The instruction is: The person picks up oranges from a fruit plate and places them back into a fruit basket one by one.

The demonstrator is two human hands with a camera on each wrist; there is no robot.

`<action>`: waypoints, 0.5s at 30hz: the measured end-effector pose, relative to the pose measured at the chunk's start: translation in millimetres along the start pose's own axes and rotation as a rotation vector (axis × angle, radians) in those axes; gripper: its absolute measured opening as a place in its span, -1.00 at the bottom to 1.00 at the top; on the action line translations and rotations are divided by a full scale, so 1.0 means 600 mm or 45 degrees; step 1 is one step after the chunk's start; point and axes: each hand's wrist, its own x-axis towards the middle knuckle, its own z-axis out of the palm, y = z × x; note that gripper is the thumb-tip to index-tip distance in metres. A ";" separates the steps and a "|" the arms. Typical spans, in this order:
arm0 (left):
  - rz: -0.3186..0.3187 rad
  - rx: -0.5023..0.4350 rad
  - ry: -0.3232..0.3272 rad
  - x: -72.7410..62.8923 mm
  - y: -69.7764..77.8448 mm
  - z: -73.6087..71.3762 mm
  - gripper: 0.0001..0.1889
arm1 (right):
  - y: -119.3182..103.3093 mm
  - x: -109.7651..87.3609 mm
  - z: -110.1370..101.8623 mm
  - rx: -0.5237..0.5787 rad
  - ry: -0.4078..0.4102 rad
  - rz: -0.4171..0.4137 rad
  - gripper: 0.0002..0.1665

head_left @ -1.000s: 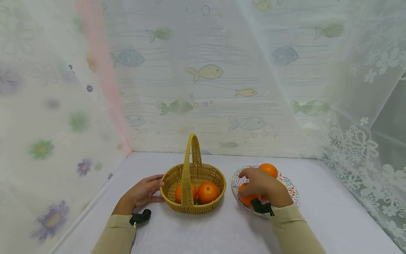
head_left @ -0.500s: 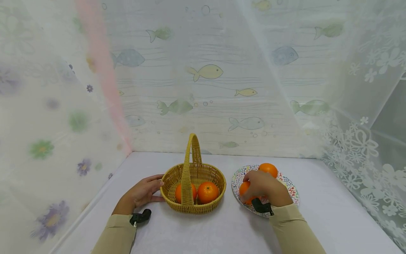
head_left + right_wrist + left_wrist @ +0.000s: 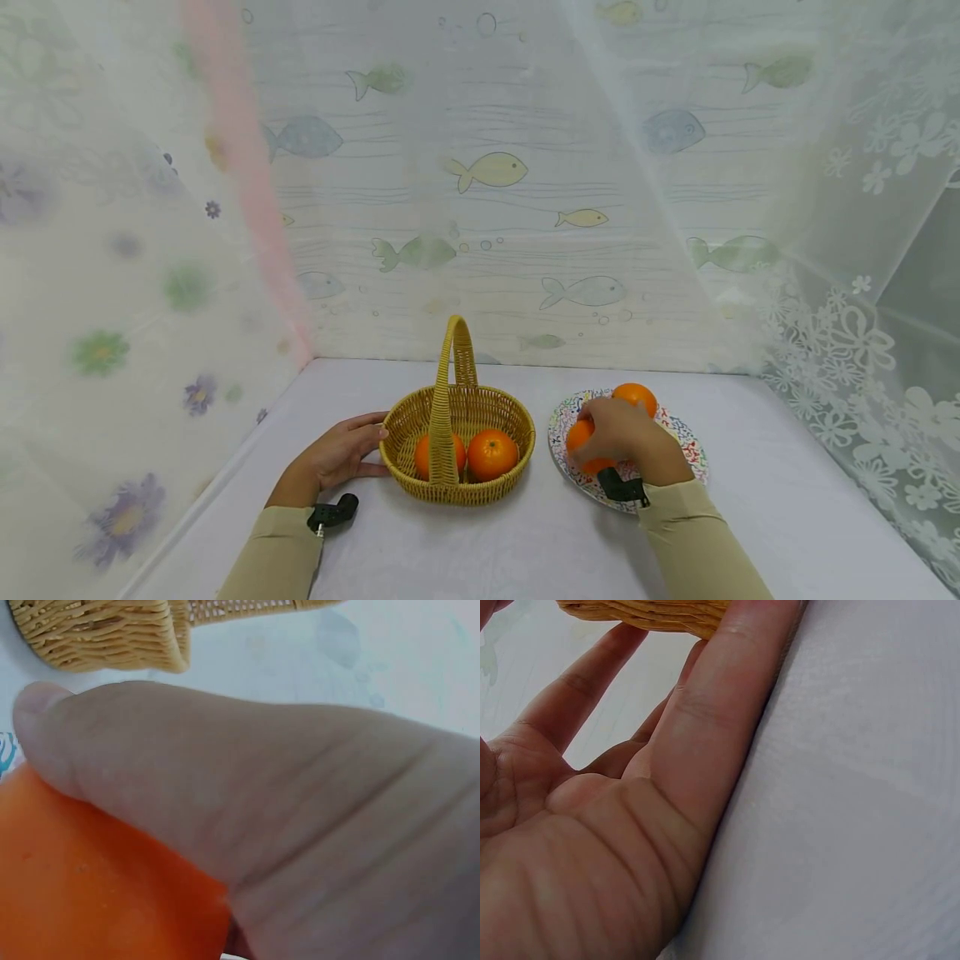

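Note:
On the plate (image 3: 558, 433) at the right, my right hand (image 3: 622, 429) grips an orange (image 3: 579, 437) from above. Up close in the right wrist view, the thumb (image 3: 142, 742) lies along this orange's side. A second orange (image 3: 636, 395) sits at the plate's far rim, just beyond the hand. My left hand (image 3: 347, 450) touches the left side of a yellow wicker basket (image 3: 401, 479), its fingers (image 3: 712, 705) extended against the weave. Inside the basket lie two oranges, one (image 3: 492, 455) in plain sight and another (image 3: 422, 457) partly behind the handle.
The basket's tall arched handle (image 3: 444, 392) rises over its middle. A white cloth (image 3: 450, 550) covers the table. Behind stands a fish-print curtain (image 3: 487, 250), with a flowered curtain (image 3: 150, 350) at the left and a lacy sheer one (image 3: 862, 400) at the right.
My right hand's fingers and thumb have closed around the near orange on the plate; earlier they were spread over it. The left hand and basket have stayed in place.

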 end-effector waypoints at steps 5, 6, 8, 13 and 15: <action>0.017 0.009 -0.029 0.000 0.002 -0.002 -0.24 | -0.003 0.003 -0.003 -0.030 0.048 -0.025 -0.30; 0.019 0.011 -0.030 0.000 0.002 -0.001 -0.24 | -0.004 0.004 -0.003 -0.030 0.054 -0.028 -0.31; 0.022 0.016 -0.032 -0.001 0.002 -0.001 -0.24 | -0.006 0.005 -0.005 -0.026 0.063 -0.043 -0.33; 0.009 0.007 -0.009 0.000 0.001 0.000 -0.25 | -0.009 0.007 -0.010 0.010 0.083 -0.046 -0.34; 0.008 0.009 -0.003 0.000 0.001 0.000 -0.26 | -0.011 0.007 -0.011 0.034 0.089 -0.040 -0.34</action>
